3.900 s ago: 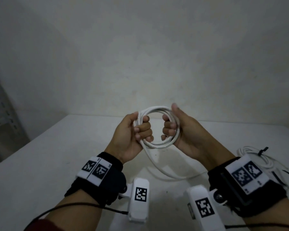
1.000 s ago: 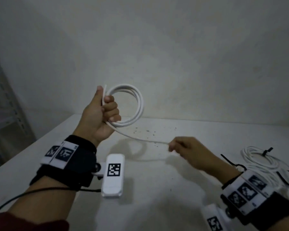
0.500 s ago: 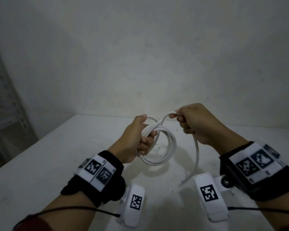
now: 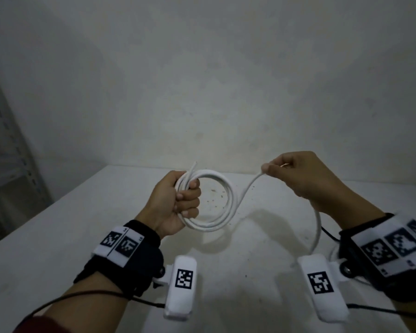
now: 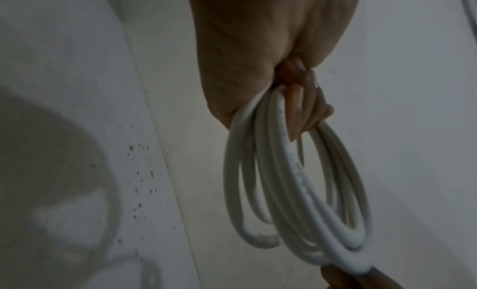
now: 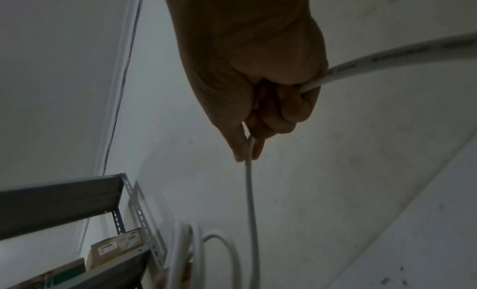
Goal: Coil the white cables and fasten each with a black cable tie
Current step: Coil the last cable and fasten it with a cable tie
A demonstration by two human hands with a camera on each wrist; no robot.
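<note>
Now coiling | left hand (image 4: 175,205) fisted round white cable (image 4: 228,200) loops, keeping them stacked | right hand (image 4: 298,176) pinches free run beside it, guiding slack.

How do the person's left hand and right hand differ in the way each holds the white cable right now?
The left hand wraps its fingers round several bundled loops of the white cable; the right hand grips only a single strand. The left hand sits lower, nearer the white table; the right hand is raised higher and off to the side. Both hold the same cable, above the table.
</note>
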